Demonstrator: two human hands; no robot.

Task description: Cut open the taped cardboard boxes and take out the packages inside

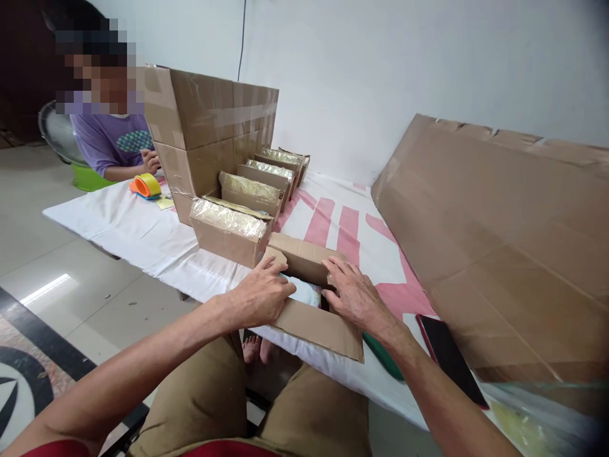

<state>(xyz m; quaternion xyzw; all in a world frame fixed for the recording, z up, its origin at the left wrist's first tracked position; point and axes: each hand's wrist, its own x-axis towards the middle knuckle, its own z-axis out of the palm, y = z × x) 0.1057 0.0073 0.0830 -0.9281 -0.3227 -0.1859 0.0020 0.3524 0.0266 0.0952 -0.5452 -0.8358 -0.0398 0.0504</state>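
A small cardboard box (316,327) with its flaps up lies at the table's near edge, between my hands. Inside it shows a pale blue and white item (304,291), partly covered by my fingers; its kind cannot be made out. My left hand (259,293) is bent around the box's left end, with fingertips at a short flap (276,256). At the other end, my right hand (354,293) grips the box between thumb and fingers, fingertips on the far long flap (304,257).
Several cardboard boxes with clear tape (231,219) stand in a row beyond, beside a tall carton stack (209,114). To the right are a large cardboard sheet (495,247), a dark phone-like slab (450,358) and a green object (383,355). Another person (102,143) sits behind tape-like rings (146,185).
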